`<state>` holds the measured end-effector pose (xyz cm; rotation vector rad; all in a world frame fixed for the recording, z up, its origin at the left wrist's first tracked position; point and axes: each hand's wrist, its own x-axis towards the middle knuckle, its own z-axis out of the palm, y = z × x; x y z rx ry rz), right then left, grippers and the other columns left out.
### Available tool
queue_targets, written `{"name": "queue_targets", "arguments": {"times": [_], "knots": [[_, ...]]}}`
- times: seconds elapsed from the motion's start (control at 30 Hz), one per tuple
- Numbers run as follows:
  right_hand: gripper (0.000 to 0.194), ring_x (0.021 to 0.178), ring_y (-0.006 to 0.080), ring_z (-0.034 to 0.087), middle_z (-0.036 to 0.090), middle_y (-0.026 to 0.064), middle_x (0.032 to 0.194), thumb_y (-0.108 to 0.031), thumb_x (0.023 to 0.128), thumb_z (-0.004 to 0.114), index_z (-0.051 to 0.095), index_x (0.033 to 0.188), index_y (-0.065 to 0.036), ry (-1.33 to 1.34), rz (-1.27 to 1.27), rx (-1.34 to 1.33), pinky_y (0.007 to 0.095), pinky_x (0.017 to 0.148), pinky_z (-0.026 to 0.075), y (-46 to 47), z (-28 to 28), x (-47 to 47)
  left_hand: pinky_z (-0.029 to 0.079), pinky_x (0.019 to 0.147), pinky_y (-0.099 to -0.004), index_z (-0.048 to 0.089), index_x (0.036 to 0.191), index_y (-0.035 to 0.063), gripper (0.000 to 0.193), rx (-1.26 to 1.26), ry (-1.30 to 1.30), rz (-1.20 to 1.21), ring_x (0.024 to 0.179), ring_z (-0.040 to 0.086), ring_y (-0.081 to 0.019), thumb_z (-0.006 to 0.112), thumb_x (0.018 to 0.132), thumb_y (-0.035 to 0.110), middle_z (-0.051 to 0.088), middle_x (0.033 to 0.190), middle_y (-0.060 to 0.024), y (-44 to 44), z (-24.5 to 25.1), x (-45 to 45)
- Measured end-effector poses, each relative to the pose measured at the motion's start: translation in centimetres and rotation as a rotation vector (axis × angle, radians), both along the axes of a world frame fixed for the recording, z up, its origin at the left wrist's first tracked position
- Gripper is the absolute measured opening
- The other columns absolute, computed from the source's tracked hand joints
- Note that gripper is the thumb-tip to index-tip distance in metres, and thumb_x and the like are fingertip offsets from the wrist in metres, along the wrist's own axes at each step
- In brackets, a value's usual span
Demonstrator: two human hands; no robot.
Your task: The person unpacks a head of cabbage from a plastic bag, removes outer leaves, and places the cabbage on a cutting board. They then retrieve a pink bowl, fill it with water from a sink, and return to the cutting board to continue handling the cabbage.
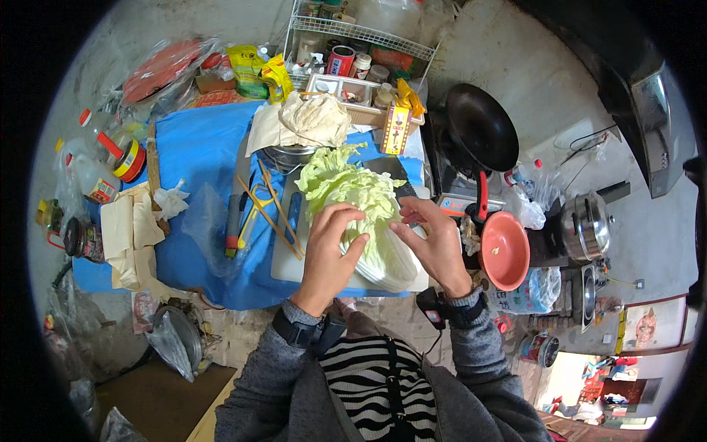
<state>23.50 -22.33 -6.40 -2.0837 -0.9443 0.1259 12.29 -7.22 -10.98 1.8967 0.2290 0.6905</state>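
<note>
A napa cabbage (370,221) lies on a white cutting board (284,262), its frilly green leaves pointing away and its pale base toward me. My left hand (334,251) is at its left side, thumb and fingers apart, over the leaves. Opposite it, my right hand (433,243) hovers at the right side with curled, spread fingers. Whether either hand touches the leaves is not certain. Left of the cabbage are wooden chopsticks (270,218), yellow-handled scissors (251,218) and a knife with a dark handle (233,221). A dark blade (386,168) shows behind the cabbage.
A black frying pan (480,127) stands on the stove at right, near a pink plastic bowl (504,251). A metal pot (586,226) is farther right. Blue cloth (193,143) covers the table. Bottles and jars line the left edge; a seasoning tray (359,113) sits at the back.
</note>
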Motion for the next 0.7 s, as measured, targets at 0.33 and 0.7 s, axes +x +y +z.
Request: {"name": "queue_targets", "arguments": {"times": [0.33, 0.7], "knots": [[0.040, 0.075, 0.0173, 0.060, 0.061, 0.0108, 0.087, -0.010, 0.076, 0.078, 0.058, 0.108, 0.003, -0.044, 0.061, 0.009, 0.0298, 0.070, 0.050, 2.1, -1.2, 1.3, 0.040, 0.086, -0.0405, 0.060, 0.099, 0.0079, 0.026, -0.078, 0.017, 0.075, 0.106, 0.052, -0.0307, 0.070, 0.076, 0.005, 0.056, 0.104, -0.0098, -0.8, -1.0, 1.3], [0.017, 0.066, 0.0164, 0.060, 0.064, 0.0122, 0.089, -0.001, 0.081, 0.070, 0.065, 0.096, 0.003, -0.112, 0.080, 0.051, 0.0264, 0.058, 0.049, 2.2, -2.1, 0.9, 0.034, 0.087, -0.0398, 0.063, 0.103, 0.0122, 0.026, -0.085, -0.026, 0.185, 0.103, 0.049, -0.0271, 0.070, 0.078, 0.010, 0.053, 0.105, -0.0065, -2.2, -2.2, 2.2]]}}
